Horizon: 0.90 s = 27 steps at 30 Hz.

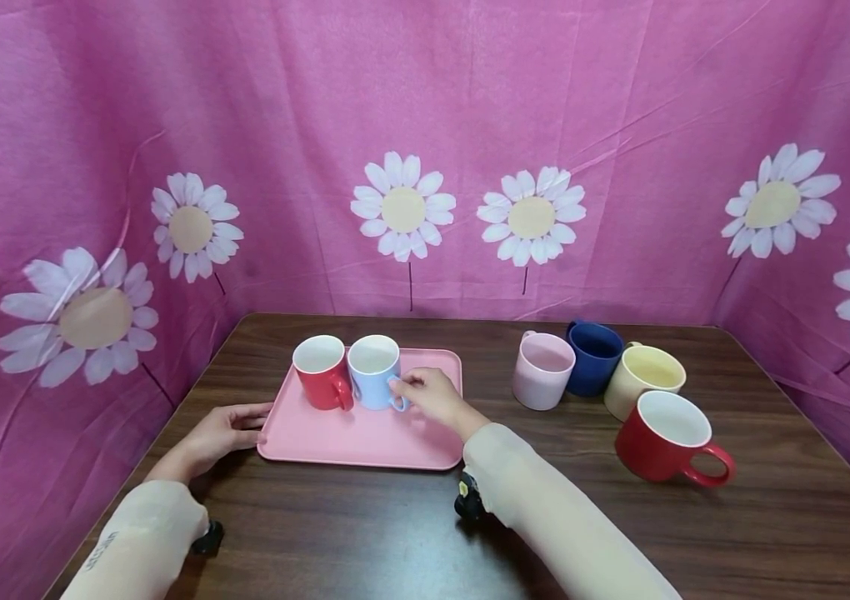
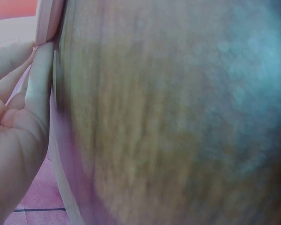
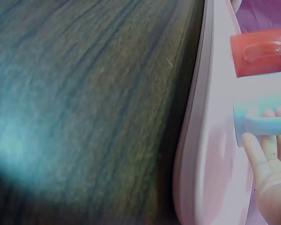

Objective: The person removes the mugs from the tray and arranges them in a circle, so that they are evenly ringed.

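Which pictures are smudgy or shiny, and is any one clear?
Left wrist view: the wooden table is blurry, with bluish glare towards the right; right wrist view: bluish glare on the wood at left, and the pink tray looks washed out; head view: clearest, the light blue mug crisp-edged, with soft shine on the wood in front.

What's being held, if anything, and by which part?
The right hand holds the light-blue, cylindrical, ceramic-looking mug by its handle. The left hand touches the left edge of the pink, rectangular, plastic-looking tray; grip unclear.
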Tool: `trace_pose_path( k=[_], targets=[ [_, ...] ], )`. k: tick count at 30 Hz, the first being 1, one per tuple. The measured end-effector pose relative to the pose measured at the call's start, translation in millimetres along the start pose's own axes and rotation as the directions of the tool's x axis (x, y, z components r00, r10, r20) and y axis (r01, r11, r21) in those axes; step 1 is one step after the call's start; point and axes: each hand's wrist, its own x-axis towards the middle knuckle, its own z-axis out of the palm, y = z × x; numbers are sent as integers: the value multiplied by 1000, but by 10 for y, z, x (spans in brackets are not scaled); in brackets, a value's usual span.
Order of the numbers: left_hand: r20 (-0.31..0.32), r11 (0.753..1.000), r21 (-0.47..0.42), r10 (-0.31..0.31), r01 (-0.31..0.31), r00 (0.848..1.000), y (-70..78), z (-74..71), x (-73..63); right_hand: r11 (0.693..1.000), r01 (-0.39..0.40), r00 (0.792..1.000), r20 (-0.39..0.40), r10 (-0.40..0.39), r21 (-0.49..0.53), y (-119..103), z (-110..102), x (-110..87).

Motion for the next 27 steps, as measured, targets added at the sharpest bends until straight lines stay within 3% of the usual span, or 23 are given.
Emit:
trace_pose_path(
  k=[7,14,21,27],
  targets=[
    [-5,1000,0,-4,4,1000,-4,6,10,999,-38,999,23,37,22,-26,-19,3],
    [-3,1000,5,0,0,1000,-6,6,11,992,-74,992,114,63,101,-22,-131,-29],
    [-13,1000,18,-9,9,1000,-2,-2,5,986,-88,968,244,52,140,3,-304,-56],
    [-18,999,31,-7,7,1000,10,2,-3,992,-68,945,327,31,103,23,-478,-103]
  ],
)
